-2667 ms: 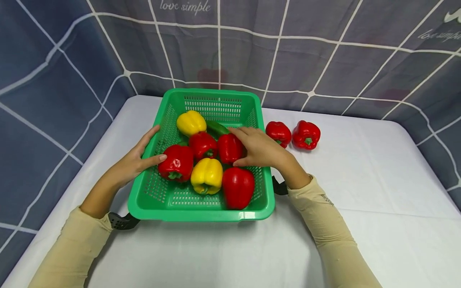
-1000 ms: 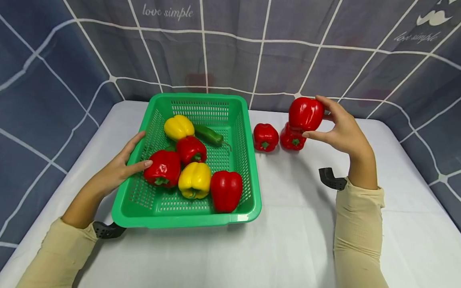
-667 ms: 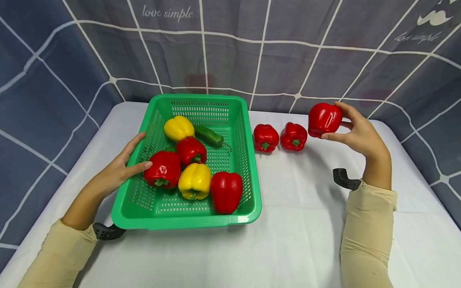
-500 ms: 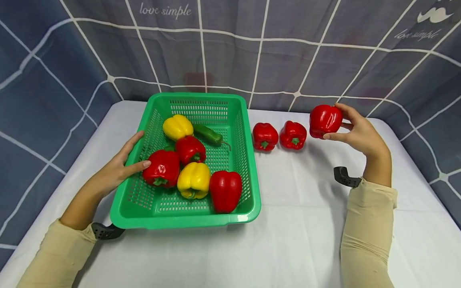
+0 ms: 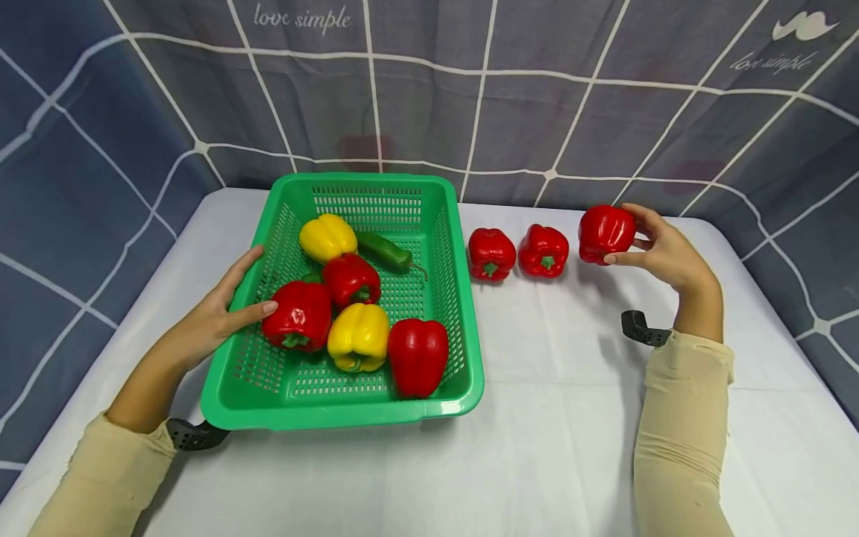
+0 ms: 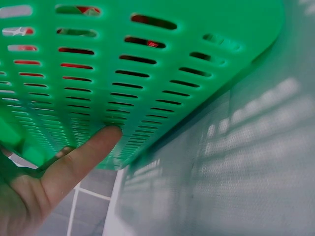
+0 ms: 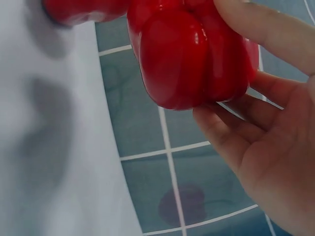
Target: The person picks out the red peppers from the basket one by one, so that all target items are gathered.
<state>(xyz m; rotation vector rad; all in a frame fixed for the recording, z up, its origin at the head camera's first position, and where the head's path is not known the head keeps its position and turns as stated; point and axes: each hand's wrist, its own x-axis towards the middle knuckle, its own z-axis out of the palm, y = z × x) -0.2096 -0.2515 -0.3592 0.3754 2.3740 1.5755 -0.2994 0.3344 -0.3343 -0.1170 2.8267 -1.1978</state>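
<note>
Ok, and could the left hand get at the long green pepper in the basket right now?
Probably yes: the left hand rests on the side of the basket, and two red peppers lie in between, but the long green pepper looks mostly uncovered from above, so reaching over them seems possible.

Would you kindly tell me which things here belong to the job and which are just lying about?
Likely in the job:
red pepper, in the right hand
green basket, touched by the left hand
five other red peppers

Apparently just lying about:
two yellow peppers
green chilli
</note>
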